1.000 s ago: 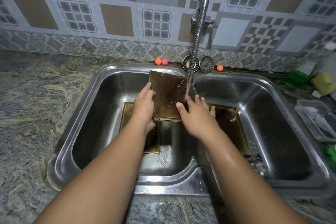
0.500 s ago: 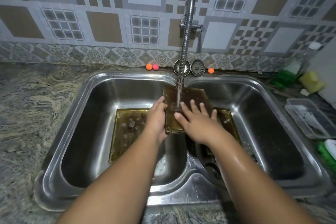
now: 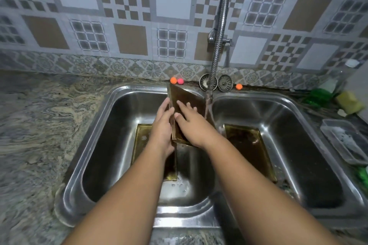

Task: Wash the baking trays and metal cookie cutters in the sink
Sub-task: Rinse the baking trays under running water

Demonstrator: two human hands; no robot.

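Left fingers (image 3: 164, 106) gripped baking tray (image 3: 187, 95) by left edge, tray tilted on end over sink (image 3: 119, 105); right fingers (image 3: 183, 105) lay spread, flat on tray face beside tap (image 3: 219, 45) stream.

A home kitchen. A stainless steel double-bowl sink (image 3: 111, 125) sits in a swirled granite countertop (image 3: 43, 125). Patterned brown-and-white wall tiles (image 3: 129, 16) stand behind, at the far side

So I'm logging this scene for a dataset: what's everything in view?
held tray: one, brown, upright over the sink divider
other trays: two, brown, one in each basin
sink: one, steel, two basins
tap: one, steel, running beside held tray
strainers: two, steel, ledge behind sink
balls: two orange, one pink, same ledge
container: one, clear, right counter
sponge: one, yellow, far right
left hand: one, grips held tray's left edge
right hand: one, flat on its face
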